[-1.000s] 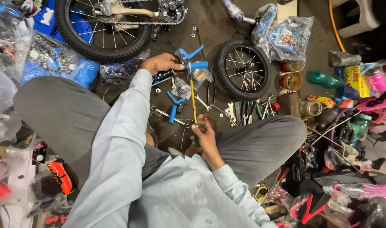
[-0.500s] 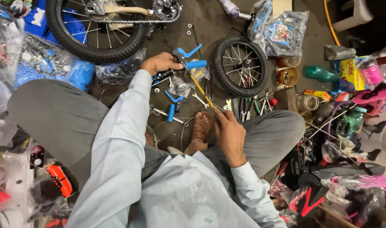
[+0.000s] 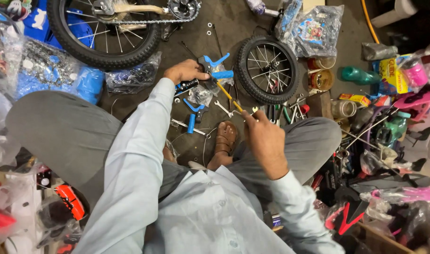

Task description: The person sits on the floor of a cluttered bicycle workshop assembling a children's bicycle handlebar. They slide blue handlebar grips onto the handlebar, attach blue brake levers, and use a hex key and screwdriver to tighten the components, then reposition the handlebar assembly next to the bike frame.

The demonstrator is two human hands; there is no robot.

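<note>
Assembly in progress — the left hand (image 3: 186, 71) clenches a blue-handled brake lever part (image 3: 214, 70) on the far floor. The right hand (image 3: 263, 139), grip clenched, drives a yellow-shafted screwdriver (image 3: 229, 96) into it. A second blue brake lever (image 3: 194, 115) lies nearer — apparently unfitted.

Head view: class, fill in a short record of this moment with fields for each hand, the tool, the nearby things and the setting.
left hand: the left hand grips a blue brake lever on the floor
right hand: the right hand holds a yellow-handled screwdriver, tip pointed at the lever
nearby: small spoked wheel to the right; large wheel with chain at top left; second blue lever; spanner
posture: seated cross-legged, sandalled foot between the knees
setting: dark floor crowded with bagged parts and toys
</note>
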